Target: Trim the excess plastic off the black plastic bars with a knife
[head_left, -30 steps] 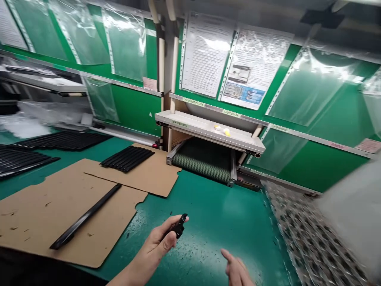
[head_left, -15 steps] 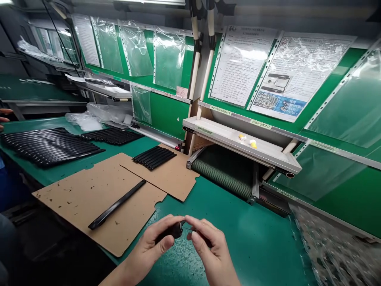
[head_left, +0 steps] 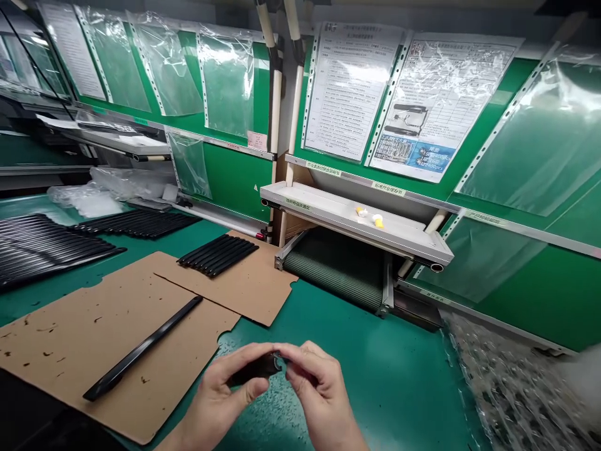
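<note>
Your fingers (head_left: 300, 356) are closed narrowly on a short black piece (head_left: 257, 371), likely plastic, with the fingertips of both hands meeting around it. They hide most of its shape. Your left hand (head_left: 218, 394) holds it from one side and your right hand (head_left: 317, 391) pinches in from the other, the two hands touching, over the green counter (head_left: 389, 382).

Just to your left, a long black strip (head_left: 141, 347) lies slantwise on a brown cardboard sheet (head_left: 61, 351), whose notched edge comes near your left hand. Beyond it, a second cardboard sheet (head_left: 258, 297) butts against the first and carries a tight row of black strips (head_left: 216, 255). Farther left, more rows of black strips (head_left: 47, 247) lie directly on the counter, with clear plastic bags (head_left: 84, 202) behind them.

To your right, a sheet of bubble wrap (head_left: 511, 391) lies along the counter's edge. Straight ahead, a white metal shelf (head_left: 319, 215) carries two small yellow items (head_left: 369, 216) above a ribbed dark green belt (head_left: 333, 269). Printed instruction sheets (head_left: 350, 91) in clear sleeves hang on the green wall (head_left: 235, 181) behind.
</note>
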Demonstrator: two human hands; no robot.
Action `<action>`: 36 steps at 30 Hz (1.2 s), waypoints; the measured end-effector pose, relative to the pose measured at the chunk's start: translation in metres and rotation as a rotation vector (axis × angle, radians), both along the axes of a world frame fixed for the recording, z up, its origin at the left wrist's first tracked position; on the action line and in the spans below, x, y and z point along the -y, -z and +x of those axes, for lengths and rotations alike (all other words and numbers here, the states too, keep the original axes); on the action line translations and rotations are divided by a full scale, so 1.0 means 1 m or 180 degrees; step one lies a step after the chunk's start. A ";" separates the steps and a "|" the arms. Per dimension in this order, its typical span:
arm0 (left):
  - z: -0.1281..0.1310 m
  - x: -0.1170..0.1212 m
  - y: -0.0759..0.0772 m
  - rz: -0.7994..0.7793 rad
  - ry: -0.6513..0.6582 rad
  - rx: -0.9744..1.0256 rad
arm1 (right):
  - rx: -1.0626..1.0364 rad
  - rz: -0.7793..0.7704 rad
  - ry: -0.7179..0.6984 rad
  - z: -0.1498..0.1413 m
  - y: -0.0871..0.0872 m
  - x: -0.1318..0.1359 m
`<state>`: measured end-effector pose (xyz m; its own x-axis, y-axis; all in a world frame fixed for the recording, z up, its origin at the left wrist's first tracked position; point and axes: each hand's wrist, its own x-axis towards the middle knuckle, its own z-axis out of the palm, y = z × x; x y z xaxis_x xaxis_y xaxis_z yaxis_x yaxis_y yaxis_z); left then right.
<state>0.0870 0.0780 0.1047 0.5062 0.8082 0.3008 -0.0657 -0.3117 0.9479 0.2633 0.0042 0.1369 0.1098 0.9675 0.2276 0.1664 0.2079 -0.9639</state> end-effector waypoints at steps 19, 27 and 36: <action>0.012 -0.006 -0.005 0.2151 -0.1723 -0.0456 | -0.0600 -0.0774 -0.0129 -0.005 0.010 -0.009; 0.004 -0.013 -0.013 0.1239 -0.0634 -0.0113 | 0.1134 -0.0040 0.0896 0.004 0.006 -0.009; 0.011 -0.018 -0.025 0.0104 0.0253 -0.0569 | 0.1677 0.0978 0.1029 -0.007 0.010 -0.007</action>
<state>0.0978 0.0960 0.1294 0.6157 0.7549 0.2258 0.0773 -0.3430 0.9362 0.2561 0.0116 0.1269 0.1814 0.7879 0.5885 0.6961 0.3198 -0.6428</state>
